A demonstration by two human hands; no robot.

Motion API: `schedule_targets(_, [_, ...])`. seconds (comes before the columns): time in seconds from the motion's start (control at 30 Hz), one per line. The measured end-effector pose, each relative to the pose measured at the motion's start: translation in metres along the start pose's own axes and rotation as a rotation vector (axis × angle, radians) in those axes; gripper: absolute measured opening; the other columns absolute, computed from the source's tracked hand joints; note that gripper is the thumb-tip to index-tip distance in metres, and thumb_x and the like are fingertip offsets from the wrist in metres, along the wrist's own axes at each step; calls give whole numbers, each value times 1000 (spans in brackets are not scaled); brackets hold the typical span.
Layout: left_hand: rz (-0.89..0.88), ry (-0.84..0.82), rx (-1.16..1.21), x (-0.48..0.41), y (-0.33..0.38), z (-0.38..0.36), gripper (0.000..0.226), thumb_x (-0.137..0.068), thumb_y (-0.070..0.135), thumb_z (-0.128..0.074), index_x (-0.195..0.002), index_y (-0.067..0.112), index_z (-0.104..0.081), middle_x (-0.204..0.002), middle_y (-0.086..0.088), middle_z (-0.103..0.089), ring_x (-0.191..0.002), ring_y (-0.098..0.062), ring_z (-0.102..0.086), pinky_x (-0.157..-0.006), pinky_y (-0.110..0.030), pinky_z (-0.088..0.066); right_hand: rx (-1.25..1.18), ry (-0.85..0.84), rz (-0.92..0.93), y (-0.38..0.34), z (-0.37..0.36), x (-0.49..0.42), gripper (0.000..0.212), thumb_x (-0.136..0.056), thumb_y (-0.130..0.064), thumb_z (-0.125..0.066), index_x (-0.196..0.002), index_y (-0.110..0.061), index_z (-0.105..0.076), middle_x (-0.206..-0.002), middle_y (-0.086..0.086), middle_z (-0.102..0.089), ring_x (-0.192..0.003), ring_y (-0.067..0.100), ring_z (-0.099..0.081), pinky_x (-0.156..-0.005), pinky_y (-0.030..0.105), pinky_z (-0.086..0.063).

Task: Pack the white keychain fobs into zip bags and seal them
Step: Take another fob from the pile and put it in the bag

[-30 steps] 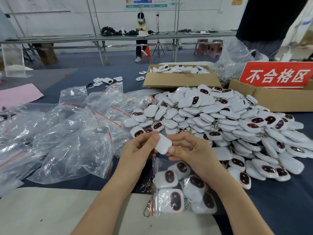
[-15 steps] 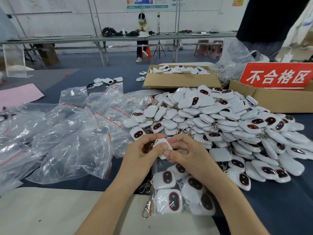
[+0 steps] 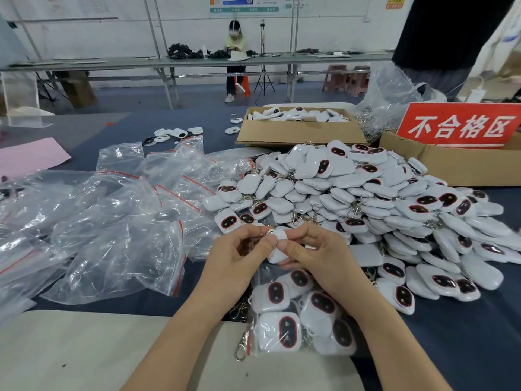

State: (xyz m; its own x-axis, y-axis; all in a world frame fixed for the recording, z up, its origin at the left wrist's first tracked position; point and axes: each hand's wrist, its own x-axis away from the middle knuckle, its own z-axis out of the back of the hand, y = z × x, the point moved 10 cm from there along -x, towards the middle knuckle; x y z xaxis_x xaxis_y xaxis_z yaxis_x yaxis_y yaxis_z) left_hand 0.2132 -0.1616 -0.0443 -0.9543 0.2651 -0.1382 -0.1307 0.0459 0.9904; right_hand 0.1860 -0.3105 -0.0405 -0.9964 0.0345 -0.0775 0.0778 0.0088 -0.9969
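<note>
A white keychain fob (image 3: 277, 246) stands on edge between my two hands, just above the open mouth of a clear zip bag (image 3: 296, 314). That bag lies on the table below my wrists and holds several fobs with dark oval faces. My left hand (image 3: 239, 255) pinches the fob's upper left end, where its metal clip sits. My right hand (image 3: 313, 249) grips the fob from the right, thumb on its front. A large heap of loose fobs (image 3: 366, 198) lies on the blue table to the right.
Several empty zip bags with red strips (image 3: 118, 218) cover the table at left. A cardboard box of fobs (image 3: 298, 131) stands behind the heap, and another box with a red sign (image 3: 456, 128) at right. A person sits at a far bench (image 3: 234, 52).
The fob has been turned from flat-side-up to standing on edge and lowered toward the bag's mouth. My fingers closed in around it; the left hand shifted to its clip end.
</note>
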Motion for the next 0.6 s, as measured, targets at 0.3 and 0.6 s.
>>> schedule_targets(0.3, [-47,14,-100,1,5,2,19,-80,41,-72,-94,29,-77,-90,5,-78,-86,-9,-73,-78,-22,-56,-12,-10,-5,0,-1,2,11,-84,-18,-77,-90,-12,-71,-91,7,-77,-74,27,-76,-63,22,-59])
schedule_targets(0.6, [-11,287,107,0,2,33,17,-105,25,-51,-100,16,-64,-64,5,-63,-58,-9,-53,-59,-23,-46,-76,-17,-2,-2,-2,0,30,-90,-42,-60,-114,-27,-69,-106,-6,-77,-88,20,-76,-76,22,-59])
